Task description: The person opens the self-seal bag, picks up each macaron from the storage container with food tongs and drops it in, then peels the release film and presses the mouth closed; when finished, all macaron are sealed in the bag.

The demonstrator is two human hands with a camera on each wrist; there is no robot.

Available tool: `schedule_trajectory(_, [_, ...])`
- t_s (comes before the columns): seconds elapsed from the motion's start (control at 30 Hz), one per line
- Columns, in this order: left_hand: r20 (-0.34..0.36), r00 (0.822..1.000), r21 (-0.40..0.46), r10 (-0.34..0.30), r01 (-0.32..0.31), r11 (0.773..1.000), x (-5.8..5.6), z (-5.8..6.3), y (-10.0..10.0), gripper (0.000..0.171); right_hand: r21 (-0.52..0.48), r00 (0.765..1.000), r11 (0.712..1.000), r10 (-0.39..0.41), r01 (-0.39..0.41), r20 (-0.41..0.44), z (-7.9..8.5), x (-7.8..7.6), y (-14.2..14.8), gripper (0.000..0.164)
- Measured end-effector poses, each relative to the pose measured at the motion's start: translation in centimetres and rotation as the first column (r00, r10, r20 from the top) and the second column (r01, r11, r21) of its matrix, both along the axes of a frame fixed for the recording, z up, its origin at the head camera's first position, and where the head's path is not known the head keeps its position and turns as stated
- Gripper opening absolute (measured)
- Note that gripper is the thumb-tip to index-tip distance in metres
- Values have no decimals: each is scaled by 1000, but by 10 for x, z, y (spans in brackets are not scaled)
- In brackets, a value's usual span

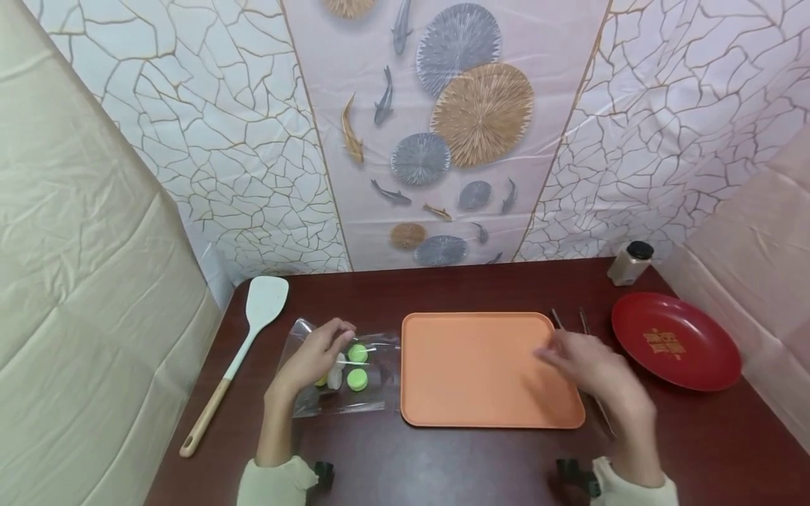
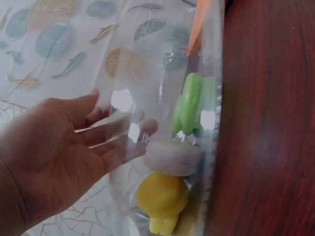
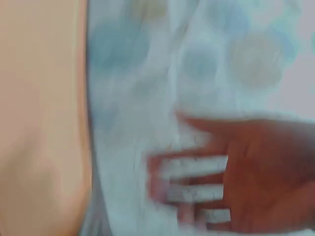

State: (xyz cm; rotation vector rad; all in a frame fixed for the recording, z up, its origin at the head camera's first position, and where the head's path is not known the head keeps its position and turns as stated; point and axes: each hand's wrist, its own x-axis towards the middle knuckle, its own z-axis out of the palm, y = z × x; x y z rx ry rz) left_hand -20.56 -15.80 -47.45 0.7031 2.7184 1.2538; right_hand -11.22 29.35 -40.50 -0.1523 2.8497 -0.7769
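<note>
A clear plastic bag (image 1: 380, 400) lies left of the tray and holds two green macarons (image 1: 357, 380), a pale macaron (image 2: 172, 158) and a yellow piece (image 2: 162, 196). Over the bag's left part is my left hand (image 1: 319, 355), fingers loosely bent; in the left wrist view its fingertips overlap the clear plastic. The orange tray (image 1: 481, 372) sits in the middle of the table. My right hand (image 1: 588, 362) hovers over the tray's right edge, blurred, its fingers spread and holding nothing in the right wrist view. Beneath it, thin sticks (image 1: 583, 320) are partly hidden.
A white spatula (image 1: 266, 302) with a wooden handle lies at the far left. To the right is a red plate (image 1: 702, 351) with gold characters. Behind it stands a black-lidded jar (image 1: 629, 266), near the patterned cloth backdrop (image 1: 253, 161).
</note>
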Motion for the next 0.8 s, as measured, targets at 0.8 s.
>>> schedule_trajectory(0.8, [-172, 985, -205, 27, -63, 977, 0, -23, 46, 47, -562, 751, 712, 621, -421, 223, -80, 4, -193, 72])
